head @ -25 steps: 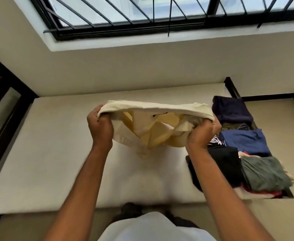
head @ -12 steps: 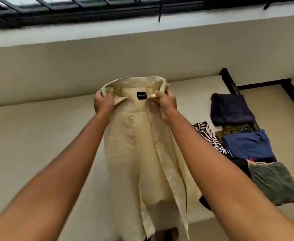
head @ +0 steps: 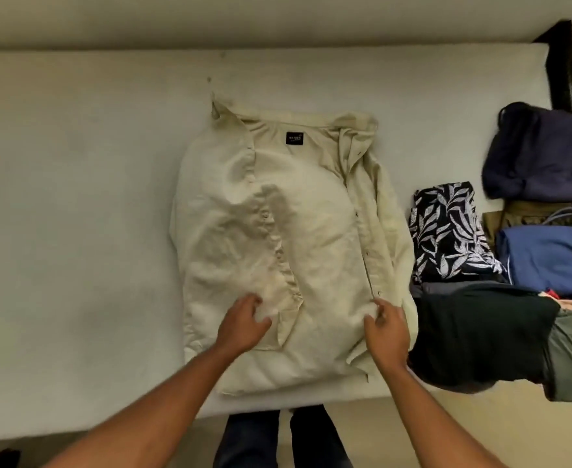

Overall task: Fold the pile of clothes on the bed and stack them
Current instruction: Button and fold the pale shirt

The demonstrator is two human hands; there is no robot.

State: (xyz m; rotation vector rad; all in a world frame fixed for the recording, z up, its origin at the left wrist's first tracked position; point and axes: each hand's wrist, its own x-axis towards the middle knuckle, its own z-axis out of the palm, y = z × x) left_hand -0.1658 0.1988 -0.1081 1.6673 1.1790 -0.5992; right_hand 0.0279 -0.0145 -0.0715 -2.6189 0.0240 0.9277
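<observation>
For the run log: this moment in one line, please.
cream shirt: flat on bed, unfolded | left hand: rests on shirt | right hand: at front edge, grip unclear | pile: beside it

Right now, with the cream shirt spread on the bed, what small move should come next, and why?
Probably smooth the rumpled panel flat with the left hand. The cream shirt lies open on the bed, label showing, that panel bunched, so folding now would likely trap creases.

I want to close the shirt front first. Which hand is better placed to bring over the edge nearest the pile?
Probably the right hand: its fingers lie on that edge of the cream shirt; the left hand rests opposite.
</observation>
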